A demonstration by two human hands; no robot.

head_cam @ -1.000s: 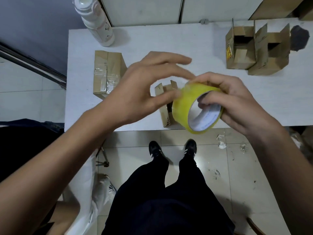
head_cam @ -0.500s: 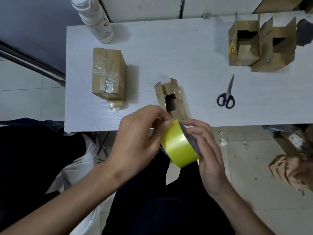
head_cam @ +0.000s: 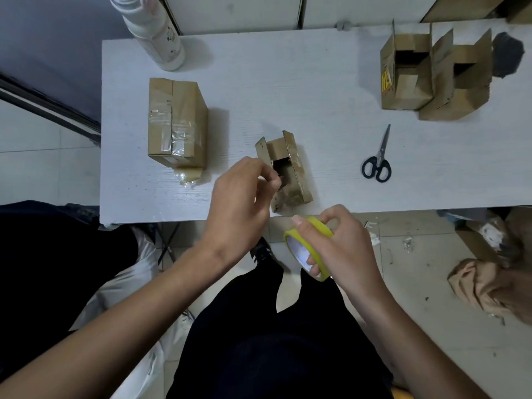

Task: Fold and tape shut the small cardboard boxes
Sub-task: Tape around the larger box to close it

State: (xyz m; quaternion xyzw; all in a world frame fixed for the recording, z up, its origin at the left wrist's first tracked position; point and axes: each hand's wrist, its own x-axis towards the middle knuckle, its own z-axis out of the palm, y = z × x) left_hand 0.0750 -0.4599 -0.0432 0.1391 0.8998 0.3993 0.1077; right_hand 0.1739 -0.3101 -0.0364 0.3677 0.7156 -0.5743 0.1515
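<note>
So the small brown cardboard box with open flaps (head_cam: 288, 171) sits at the near edge of the white desk (head_cam: 288, 82). Right hand (head_cam: 342, 249) has its grip curled round the yellow roll of clear packing tape (head_cam: 309, 246), just off the desk. Left hand (head_cam: 241, 205) looks like it's pinching the tape end, though I can't tell for sure. The box looks light and flimsy, so I'd steady it by its side walls.

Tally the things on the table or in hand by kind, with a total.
Cardboard boxes: 4 (taped box, open box near left hand, two open boxes)
Tape roll: 1
Scissors: 1
Bottle: 1
Total: 7
</note>
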